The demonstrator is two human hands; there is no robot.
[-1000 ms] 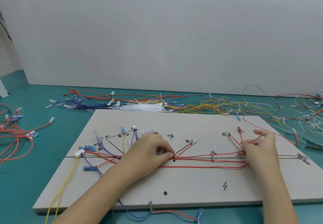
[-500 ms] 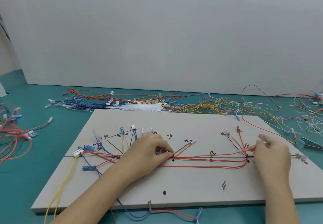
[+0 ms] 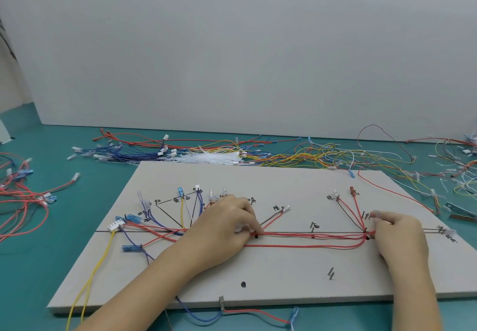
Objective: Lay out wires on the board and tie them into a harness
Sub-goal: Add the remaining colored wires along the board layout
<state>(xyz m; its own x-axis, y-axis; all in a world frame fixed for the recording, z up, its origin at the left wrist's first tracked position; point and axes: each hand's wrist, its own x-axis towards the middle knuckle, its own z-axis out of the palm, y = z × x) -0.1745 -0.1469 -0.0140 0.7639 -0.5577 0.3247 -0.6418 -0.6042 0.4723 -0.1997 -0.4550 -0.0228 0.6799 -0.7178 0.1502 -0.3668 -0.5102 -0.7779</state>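
Note:
A grey board (image 3: 284, 274) lies on the teal table, marked with black lines and labels. Red wires (image 3: 309, 240) run along its middle line, and blue, yellow and white leads fan out at the left toward small connectors (image 3: 180, 191). My left hand (image 3: 224, 227) pinches the red bundle near the board's centre. My right hand (image 3: 397, 232) pinches the same wires at the right junction, where two red leads branch up to terminals (image 3: 352, 190).
Loose wires in red, blue, yellow and white, with a bunch of white cable ties (image 3: 214, 159), lie behind the board. More red wires (image 3: 23, 196) sit at the left. A metal tool (image 3: 462, 210) lies at the right edge. A grey wall stands behind.
My right hand slid right along the red wires, from left of the junction to just right of it, pulling them straighter. My left hand stayed pinching the bundle at the centre.

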